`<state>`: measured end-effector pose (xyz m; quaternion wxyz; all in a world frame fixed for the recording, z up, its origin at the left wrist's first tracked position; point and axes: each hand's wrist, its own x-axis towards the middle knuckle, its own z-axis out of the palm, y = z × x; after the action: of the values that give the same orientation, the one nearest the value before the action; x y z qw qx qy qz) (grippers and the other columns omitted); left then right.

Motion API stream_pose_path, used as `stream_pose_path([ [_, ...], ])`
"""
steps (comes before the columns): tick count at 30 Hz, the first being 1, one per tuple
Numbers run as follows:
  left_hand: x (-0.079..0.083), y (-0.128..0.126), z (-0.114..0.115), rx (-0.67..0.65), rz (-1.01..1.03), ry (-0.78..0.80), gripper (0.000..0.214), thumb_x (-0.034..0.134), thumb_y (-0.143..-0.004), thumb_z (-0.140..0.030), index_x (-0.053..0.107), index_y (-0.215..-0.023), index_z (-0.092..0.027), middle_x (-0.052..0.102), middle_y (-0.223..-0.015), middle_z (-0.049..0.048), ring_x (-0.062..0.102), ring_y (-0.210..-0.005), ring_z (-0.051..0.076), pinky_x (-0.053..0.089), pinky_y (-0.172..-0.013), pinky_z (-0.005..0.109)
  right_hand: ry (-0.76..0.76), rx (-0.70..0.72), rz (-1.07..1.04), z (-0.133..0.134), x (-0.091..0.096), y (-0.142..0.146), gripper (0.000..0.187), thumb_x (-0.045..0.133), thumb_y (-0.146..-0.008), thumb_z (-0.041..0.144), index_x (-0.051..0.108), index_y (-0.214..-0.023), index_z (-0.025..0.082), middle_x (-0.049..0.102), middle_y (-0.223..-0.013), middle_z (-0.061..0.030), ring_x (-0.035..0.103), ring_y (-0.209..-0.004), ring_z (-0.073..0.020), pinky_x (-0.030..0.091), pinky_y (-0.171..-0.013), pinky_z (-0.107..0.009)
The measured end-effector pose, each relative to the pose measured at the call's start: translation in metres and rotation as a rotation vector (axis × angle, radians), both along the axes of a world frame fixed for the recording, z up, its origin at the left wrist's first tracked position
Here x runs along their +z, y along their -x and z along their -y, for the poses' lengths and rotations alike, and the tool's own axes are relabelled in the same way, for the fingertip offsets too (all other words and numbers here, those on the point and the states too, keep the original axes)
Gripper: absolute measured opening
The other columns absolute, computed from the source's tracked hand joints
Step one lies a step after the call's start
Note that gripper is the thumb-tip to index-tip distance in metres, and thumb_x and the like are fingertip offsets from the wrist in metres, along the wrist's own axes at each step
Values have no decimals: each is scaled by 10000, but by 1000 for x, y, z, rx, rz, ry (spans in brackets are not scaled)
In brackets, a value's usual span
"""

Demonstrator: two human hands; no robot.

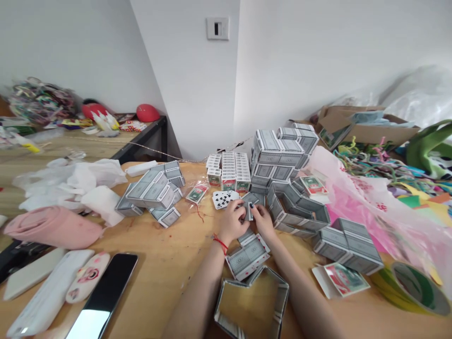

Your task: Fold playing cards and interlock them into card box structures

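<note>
My left hand and my right hand meet at the middle of the table, fingers closed on a small grey-backed playing card that looks folded. Just behind them a white card with black spades lies face up. Below my wrists are joined grey-backed cards with red diamonds along one edge. Between my forearms stands a hollow angular frame of cards. To the right of my right hand is another hollow card frame.
Stacked card blocks rise at the back beside rows of card boxes. More card blocks stand left and right. A phone, pink roll and yellow tape roll lie around the edges.
</note>
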<state>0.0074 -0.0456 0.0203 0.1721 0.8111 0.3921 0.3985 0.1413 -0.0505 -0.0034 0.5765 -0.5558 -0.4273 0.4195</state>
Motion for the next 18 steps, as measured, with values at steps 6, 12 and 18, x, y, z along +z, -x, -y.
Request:
stream_pose_path([
  [6, -3, -1, -2, 8, 9, 8, 171, 565, -610, -70, 435, -600, -180, 505, -1095, 72, 487, -1044, 221, 428, -884, 376, 105, 138, -285, -3, 7, -2, 340, 649, -637, 500, 541, -715, 187, 551, -632, 30, 497, -574, -123, 409, -562, -249],
  [12, 1, -1, -1, -67, 53, 49, 142, 563, -640, -91, 464, -667, -189, 502, -1137, 74, 485, -1093, 217, 416, -931, 389, 117, 247, -395, -1, 18, -3, 373, 644, -650, 482, 610, -868, 181, 648, -789, -18, 577, -671, -149, 445, -597, -253],
  [18, -1, -2, -4, -150, 258, 189, 331, 535, -665, -60, 474, -964, -188, 533, -1146, 87, 524, -1073, 190, 460, -891, 359, 131, 281, -402, -3, 18, -4, 382, 668, -628, 493, 635, -849, 183, 667, -791, -25, 599, -698, -169, 456, -627, -274],
])
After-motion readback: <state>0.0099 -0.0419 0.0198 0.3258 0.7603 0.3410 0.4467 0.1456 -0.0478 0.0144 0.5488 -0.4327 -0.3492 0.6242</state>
